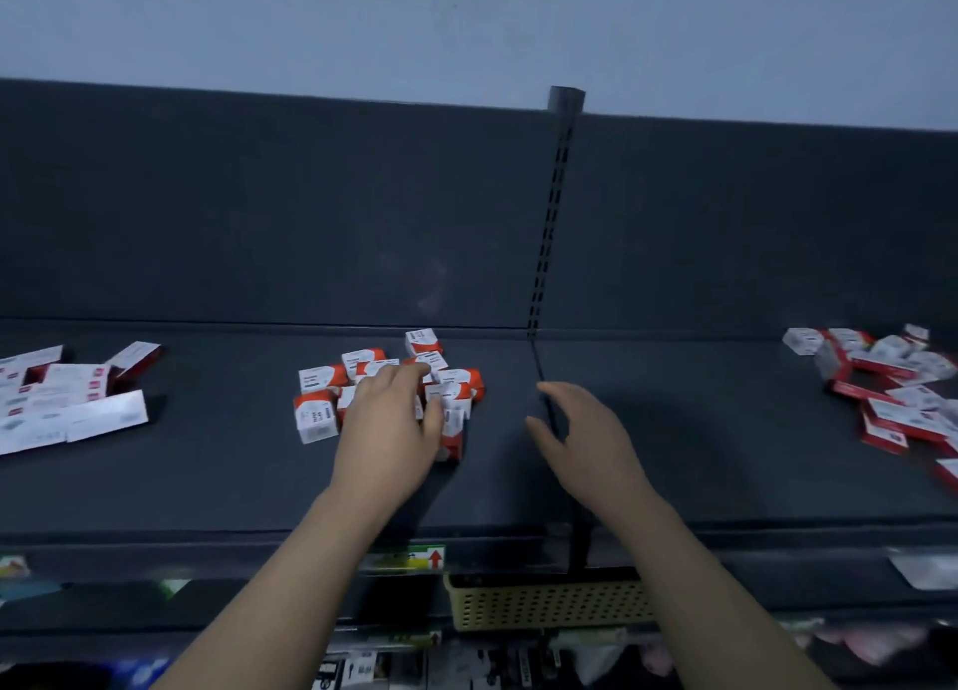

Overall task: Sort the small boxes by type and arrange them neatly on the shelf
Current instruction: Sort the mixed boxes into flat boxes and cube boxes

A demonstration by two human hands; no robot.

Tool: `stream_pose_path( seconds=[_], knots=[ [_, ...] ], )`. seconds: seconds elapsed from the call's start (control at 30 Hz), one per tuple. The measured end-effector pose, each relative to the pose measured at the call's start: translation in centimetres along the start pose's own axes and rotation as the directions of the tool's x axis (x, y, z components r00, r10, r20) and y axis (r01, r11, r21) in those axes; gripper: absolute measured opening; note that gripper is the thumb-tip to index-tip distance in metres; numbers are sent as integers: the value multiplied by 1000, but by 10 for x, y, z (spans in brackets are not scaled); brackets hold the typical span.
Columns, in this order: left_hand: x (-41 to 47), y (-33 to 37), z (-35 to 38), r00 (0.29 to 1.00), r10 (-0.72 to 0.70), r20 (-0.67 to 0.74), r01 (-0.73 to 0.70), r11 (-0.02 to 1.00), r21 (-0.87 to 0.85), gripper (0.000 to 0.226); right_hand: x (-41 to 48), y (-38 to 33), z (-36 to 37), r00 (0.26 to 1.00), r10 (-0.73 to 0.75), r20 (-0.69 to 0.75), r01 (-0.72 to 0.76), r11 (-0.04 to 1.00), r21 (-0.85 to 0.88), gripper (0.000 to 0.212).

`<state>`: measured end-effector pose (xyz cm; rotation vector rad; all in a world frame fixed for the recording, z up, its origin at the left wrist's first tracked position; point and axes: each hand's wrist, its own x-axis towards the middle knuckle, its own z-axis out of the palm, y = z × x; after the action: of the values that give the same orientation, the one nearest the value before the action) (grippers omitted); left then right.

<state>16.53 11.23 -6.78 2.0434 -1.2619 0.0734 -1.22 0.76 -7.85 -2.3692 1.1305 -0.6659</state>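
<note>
Closest to the camera, under both forearms, there's a yellow perforated basket (544,604) hanging below the shelf edge. Just left of it there's a price strip with a red arrow label (434,559).

Above that is the dark shelf (207,482), and both hands are out over it. The left hand (389,430) is lying on top of the cluster of small red-and-white boxes (316,414), fingers stretched over them and thumb against one box at the cluster's right edge. Honestly can't tell if it's gripping any of them. The right hand (586,430) is just beside it, off the boxes, fingers loosely spread and holding nothing. It's right about at the seam where two shelf sections meet.

Well out to the left of the left hand is a messy pile of longer flat boxes (78,404). Well out to the right of the right hand there's another jumbled heap of mixed boxes (891,389).

Beyond the hands, a slotted upright post (549,223) runs up the dark back panel (259,212), with pale wall (466,26) above it.
</note>
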Motion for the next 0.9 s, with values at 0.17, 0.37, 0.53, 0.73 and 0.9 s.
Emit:
stream_pose_path(
  seconds=[0.17, 0.37, 0.53, 0.73, 0.9],
  knots=[
    [10, 56, 29, 985, 158, 63, -160, 987, 23, 38, -20, 41, -55, 992, 61, -112, -69, 995, -71, 49],
    [14, 134, 80, 948, 279, 153, -276, 960, -44, 43, -37, 108, -118, 960, 180, -215, -209, 970, -121, 47],
    [19, 202, 132, 924, 313, 222, -290, 948, -128, 46, -48, 173, -170, 934, 268, -236, -305, 942, -137, 47],
    [30, 268, 202, 894, 317, 318, -270, 945, -184, 43, -48, 252, -220, 902, 349, -256, -396, 904, -161, 38],
    [42, 308, 254, 850, 333, 409, -292, 943, -161, 43, -41, 304, -241, 897, 397, -196, -432, 882, -187, 43]
  ],
)
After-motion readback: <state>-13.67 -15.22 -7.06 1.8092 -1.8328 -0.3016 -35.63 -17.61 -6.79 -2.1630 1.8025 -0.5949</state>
